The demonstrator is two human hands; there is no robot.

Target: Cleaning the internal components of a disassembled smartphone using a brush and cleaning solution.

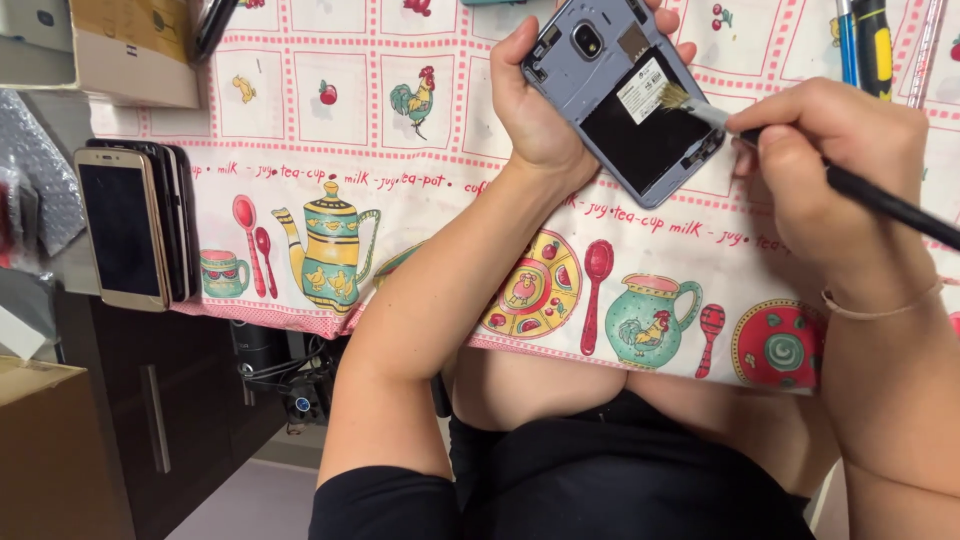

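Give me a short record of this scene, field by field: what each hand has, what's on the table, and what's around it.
Left hand: holds an opened phone, back cover off, tilted above the table
Right hand: holds a small brush, bristles on the phone's battery bay
Table cover: patterned tablecloth with teapots, spoons, roosters
Table's left edge: stack of phones
Upper left: cardboard box

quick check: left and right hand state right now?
Left hand: closed around an opened phone, back cover off, held above the tablecloth.
Right hand: closed on a thin black-handled brush, bristles touching the phone's inside.
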